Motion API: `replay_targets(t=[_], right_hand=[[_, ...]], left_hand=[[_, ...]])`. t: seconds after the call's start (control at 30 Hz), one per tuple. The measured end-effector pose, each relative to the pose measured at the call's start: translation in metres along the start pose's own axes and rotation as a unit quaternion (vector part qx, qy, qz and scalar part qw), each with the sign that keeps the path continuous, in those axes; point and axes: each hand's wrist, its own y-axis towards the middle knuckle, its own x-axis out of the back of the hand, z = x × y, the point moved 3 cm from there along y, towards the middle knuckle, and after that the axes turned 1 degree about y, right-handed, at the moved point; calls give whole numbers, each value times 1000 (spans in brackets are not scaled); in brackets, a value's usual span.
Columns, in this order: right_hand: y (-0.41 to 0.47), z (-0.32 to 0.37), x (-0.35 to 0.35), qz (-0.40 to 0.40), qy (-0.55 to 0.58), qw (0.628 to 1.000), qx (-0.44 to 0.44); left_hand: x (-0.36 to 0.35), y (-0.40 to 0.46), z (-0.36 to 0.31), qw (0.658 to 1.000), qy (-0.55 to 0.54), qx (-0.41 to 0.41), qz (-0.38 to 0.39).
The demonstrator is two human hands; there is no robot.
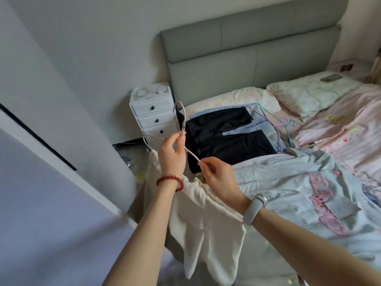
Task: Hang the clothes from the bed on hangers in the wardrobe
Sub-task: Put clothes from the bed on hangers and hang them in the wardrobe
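Your left hand [172, 154] pinches the hanger [179, 122] at its neck below the hook; your right hand [216, 174] pinches its arm end. A cream garment [198, 219] already drapes from it, beside the bed [299, 182]. Dark folded clothes [224, 137] and spare hangers [276, 129] still wait on the bed, so most hanging seems left.

Bare forearms; red bead bracelet [169, 181] on left wrist; grey band [254, 209] on right.
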Motion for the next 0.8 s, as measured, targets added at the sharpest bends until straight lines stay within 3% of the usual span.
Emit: replay_targets(t=[0.23,0.33,0.47,0.63,0.73,0.8], right_hand=[[95,-16,-14,45,3,999,20],[144,-18,-2,30,46,998,14],[199,-27,42,-46,117,992,11],[259,-67,125,-186,139,972,18],[294,-113,178,-260,94,961,18],[318,-160,205,-259,45,965,-22]], left_hand=[[-36,78,36,995,42,32,-81],[-59,126,19,995,45,-32,-77],[-121,174,-30,983,52,-160,-69],[-231,207,-68,975,50,-216,21],[-293,203,-45,979,66,-148,127],[-327,190,-7,974,94,-83,186]])
